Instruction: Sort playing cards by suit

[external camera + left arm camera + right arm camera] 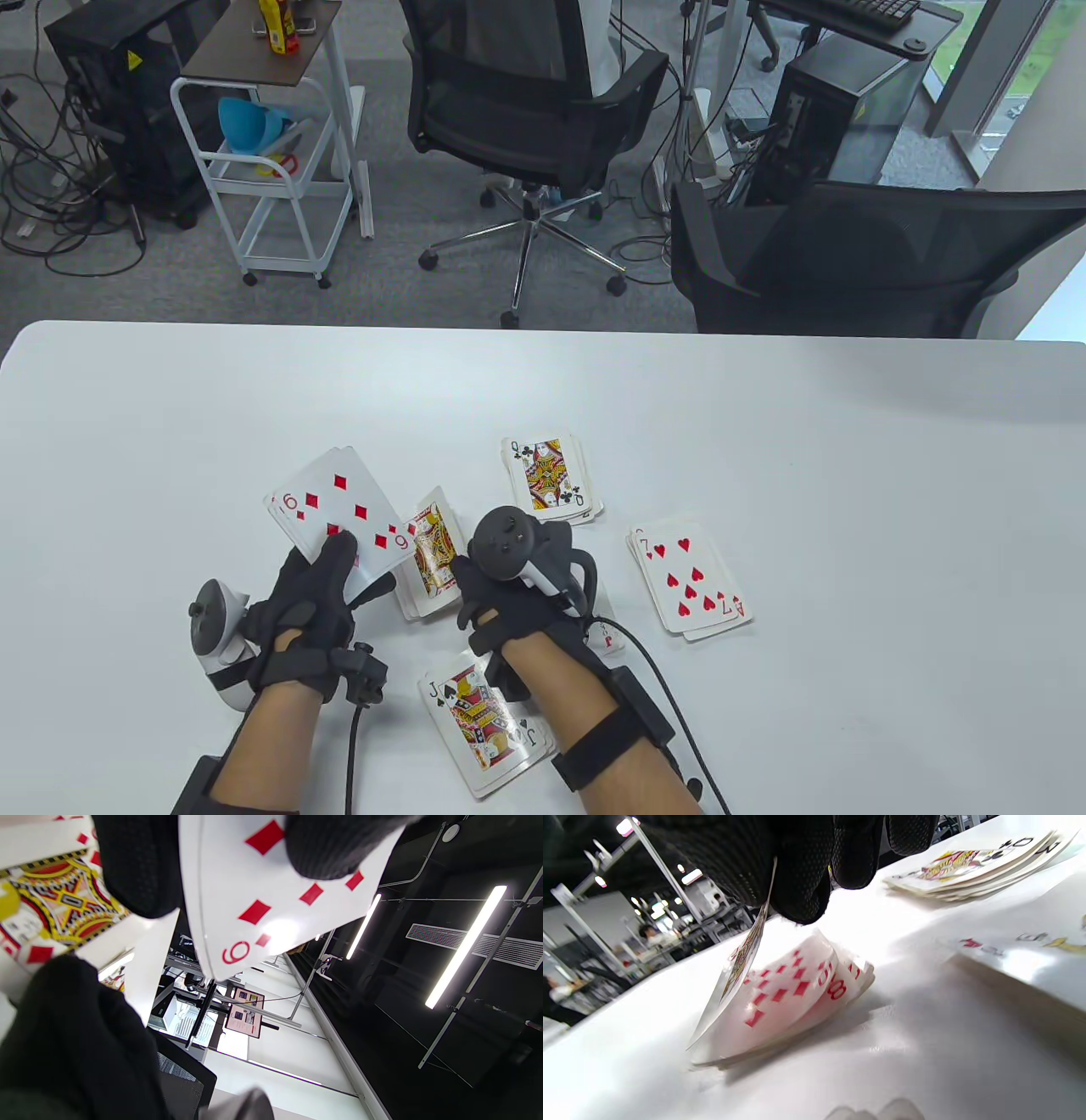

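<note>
White worktop (170, 407) carrying four face-up piles, so sorting judged well advanced but not finished. Going left to right: held at about nine o'clock of the spread, lifted off the surface, a small stack topped by the nine of diamonds (344, 518), pinched between thumb and fingers of the left hand (310, 615); seen again in the left wrist view with a fingertip pressed on its face (258, 899). Just right of that, the diamond pile (433, 556) with a court card on top, lying at the centre. Pinching the edge of that top court card (746, 950), the right hand (517, 586), fingers curled round it and tilting it up off the fanned red cards (797, 984); cannot tell whether being laid down or picked up. At twelve o'clock, the club pile (551, 477), queen showing. At six o'clock, near the forearms, the spade pile (484, 722), jack showing. At three o'clock, well apart from the rest, the heart pile (691, 586), seven on top. Left to do, as a judgement: dealing out the held stack, nine of diamonds likely bound for the centre pile.
</note>
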A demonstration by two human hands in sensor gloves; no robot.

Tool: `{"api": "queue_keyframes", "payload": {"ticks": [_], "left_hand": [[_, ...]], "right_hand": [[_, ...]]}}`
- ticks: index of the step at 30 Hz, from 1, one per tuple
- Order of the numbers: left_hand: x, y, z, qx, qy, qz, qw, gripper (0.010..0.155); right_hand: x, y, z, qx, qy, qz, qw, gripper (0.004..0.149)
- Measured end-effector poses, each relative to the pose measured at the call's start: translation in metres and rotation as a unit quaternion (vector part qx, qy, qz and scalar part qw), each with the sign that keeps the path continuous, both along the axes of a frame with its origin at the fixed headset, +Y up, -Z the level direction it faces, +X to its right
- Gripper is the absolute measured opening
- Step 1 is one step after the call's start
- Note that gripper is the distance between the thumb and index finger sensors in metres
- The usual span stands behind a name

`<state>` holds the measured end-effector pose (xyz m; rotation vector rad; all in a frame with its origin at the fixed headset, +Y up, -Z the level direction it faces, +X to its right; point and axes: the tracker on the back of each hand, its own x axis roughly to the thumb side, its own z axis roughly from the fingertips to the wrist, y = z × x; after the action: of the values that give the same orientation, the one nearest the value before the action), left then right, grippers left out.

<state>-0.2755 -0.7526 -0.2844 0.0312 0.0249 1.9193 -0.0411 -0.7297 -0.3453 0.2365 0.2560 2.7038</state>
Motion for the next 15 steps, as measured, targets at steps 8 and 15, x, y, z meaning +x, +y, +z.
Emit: {"api": "queue_keyframes", "payload": {"ticks": [8, 15], "left_hand": [[0.005, -0.001, 0.001, 0.001, -0.016, -0.012, 1.000, 0.048], [0.019, -0.003, 0.001, 0.001, -0.044, -0.030, 0.999, 0.048]], "right_hand": [[-0.006, -0.011, -0.006, -0.002, -0.021, 0.152, 0.988, 0.042], [0.047, 0.017, 0.022, 0.082, -0.031, -0.026, 0.996, 0.046]]}}
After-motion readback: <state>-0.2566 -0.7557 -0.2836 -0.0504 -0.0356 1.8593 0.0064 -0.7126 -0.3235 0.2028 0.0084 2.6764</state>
